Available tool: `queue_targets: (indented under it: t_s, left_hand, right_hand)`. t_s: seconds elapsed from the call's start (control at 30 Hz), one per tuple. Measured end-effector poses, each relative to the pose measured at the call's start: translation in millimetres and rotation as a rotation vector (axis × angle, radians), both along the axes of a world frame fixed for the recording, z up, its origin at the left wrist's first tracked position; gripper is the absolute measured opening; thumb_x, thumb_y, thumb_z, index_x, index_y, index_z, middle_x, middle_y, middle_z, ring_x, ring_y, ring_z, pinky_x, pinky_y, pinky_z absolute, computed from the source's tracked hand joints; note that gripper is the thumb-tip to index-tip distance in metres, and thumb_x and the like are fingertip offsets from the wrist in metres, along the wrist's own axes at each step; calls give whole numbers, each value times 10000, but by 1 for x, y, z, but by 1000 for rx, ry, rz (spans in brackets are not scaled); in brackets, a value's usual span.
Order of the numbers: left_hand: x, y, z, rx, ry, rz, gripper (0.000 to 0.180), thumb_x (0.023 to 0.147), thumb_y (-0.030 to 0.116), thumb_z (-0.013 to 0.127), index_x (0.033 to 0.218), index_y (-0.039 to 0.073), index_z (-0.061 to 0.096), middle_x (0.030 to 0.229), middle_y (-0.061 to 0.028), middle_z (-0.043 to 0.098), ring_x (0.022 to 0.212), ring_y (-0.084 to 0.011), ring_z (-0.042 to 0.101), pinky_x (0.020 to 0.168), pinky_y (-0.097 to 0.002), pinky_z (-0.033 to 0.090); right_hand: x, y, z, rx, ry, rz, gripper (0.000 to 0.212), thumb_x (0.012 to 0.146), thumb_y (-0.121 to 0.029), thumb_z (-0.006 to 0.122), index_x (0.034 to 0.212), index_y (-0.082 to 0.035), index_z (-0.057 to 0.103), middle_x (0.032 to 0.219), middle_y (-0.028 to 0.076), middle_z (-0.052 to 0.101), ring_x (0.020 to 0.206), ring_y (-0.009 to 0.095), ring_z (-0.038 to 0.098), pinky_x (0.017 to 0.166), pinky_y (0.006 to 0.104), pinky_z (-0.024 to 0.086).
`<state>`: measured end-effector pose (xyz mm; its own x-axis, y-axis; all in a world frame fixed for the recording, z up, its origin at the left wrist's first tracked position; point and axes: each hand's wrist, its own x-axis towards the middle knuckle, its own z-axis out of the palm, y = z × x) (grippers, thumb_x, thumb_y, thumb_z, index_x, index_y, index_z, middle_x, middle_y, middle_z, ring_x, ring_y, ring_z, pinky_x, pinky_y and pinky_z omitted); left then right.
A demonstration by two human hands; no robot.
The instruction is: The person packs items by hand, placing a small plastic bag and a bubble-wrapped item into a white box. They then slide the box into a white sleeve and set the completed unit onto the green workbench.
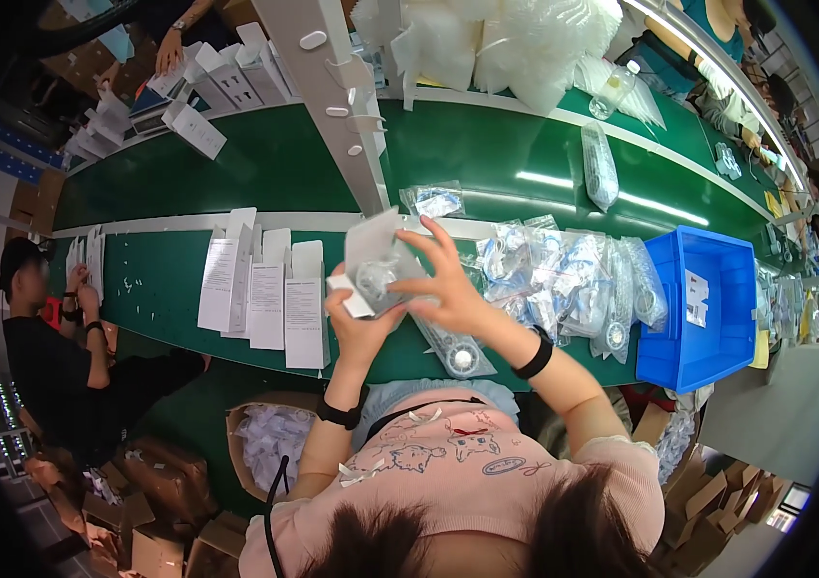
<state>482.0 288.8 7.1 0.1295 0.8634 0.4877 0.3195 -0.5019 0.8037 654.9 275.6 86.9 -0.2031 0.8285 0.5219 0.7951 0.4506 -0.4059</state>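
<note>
My left hand [359, 328] is closed around a white box [369, 241], tilted with its top flap raised and its mouth toward me. Inside the mouth sits an item in clear bubble wrap [376, 279]. My right hand [446, 284] is over the box's right side with fingers spread. Some of its fingertips touch the wrapped item, while the index finger points up beside the flap. Below my right hand, a bubble-wrapped item with a round end [462, 358] lies on the green table [159, 308]. To the right are several clear bags [535, 265] with white and blue contents.
Open white boxes [305, 308] stand left of my hands. A blue bin [708, 356] is at the right. Across the rail, a green conveyor [487, 144] carries a bubble-wrapped item [599, 169]. A grey post [332, 106] rises ahead. Co-workers are at left and far side.
</note>
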Motion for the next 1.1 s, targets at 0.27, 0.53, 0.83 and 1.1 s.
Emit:
queue_targets:
  t_s: [0.27, 0.53, 0.83, 1.1]
  left_hand:
    - [-33, -17, -55, -138, -146, 23, 731, 540, 114, 809, 1014, 72, 254, 1220, -231, 329, 1105, -346, 381, 932, -416, 312]
    - [-39, -2, 29, -151, 161, 4, 340, 613, 70, 730, 861, 18, 503, 1188, -201, 406, 1020, -308, 476, 864, -362, 377]
    - [-45, 13, 48, -468, 207, 88, 136, 649, 20, 673, 711, -32, 563, 866, -106, 554, 758, -174, 560, 585, -272, 437]
    - [-48, 17, 29, -419, 30, 88, 136, 653, 20, 674, 702, -46, 564, 804, -73, 557, 735, -130, 539, 542, -227, 405]
  right_hand:
    - [53, 125, -135, -219, -184, -398, 378, 694, -164, 626, 1058, -126, 537, 1111, 136, 475, 1053, 339, 424, 881, 417, 383]
    - [91, 111, -151, -272, 193, -208, 309, 664, -29, 629, 957, -51, 531, 955, 122, 543, 832, 315, 538, 759, 369, 452]
    - [-3, 18, 32, 140, 17, 601, 165, 620, -25, 616, 773, -6, 558, 878, 80, 547, 805, 217, 536, 642, 268, 456]
    - [-43, 23, -12, -238, -365, 732, 245, 627, -154, 603, 826, -15, 580, 763, 61, 481, 836, 201, 502, 665, 296, 474]
